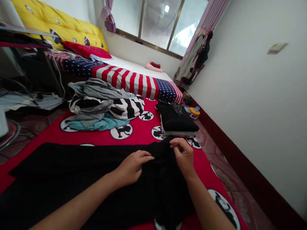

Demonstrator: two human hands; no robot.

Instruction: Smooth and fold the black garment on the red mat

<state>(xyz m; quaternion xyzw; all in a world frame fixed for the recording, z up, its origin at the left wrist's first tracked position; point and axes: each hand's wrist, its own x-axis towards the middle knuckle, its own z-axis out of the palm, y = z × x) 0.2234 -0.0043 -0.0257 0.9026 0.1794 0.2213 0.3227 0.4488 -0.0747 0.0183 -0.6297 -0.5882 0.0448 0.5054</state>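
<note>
Two bare hands work a large black fabric garment (72, 179) spread across the lower half of the frame on a red cartoon-print bedsheet (141, 129). The left hand (131, 167), at lower centre, lies palm down on the cloth, its fingers (145, 156) close together and curled over a raised fold. Just beside it, the right hand (184, 155) pinches the bunched edge of the same garment between thumb and fingertips.

Beyond the hands, at centre right, sits one neat stack of folded clothes topped by a black folded garment (176, 119) with a patterned collar. At centre left lies one loose heap of unfolded clothes (100, 103): grey pieces, a black-and-white striped piece and a teal one underneath.

Farther back, a stars-and-stripes cover (124, 76) runs across the mattress, with one red pillow (87, 51) and one yellow padded cushion (57, 24) at upper left. One window (155, 22) fills the top centre, and clothes hang (194, 57) beside it at upper right.
</note>
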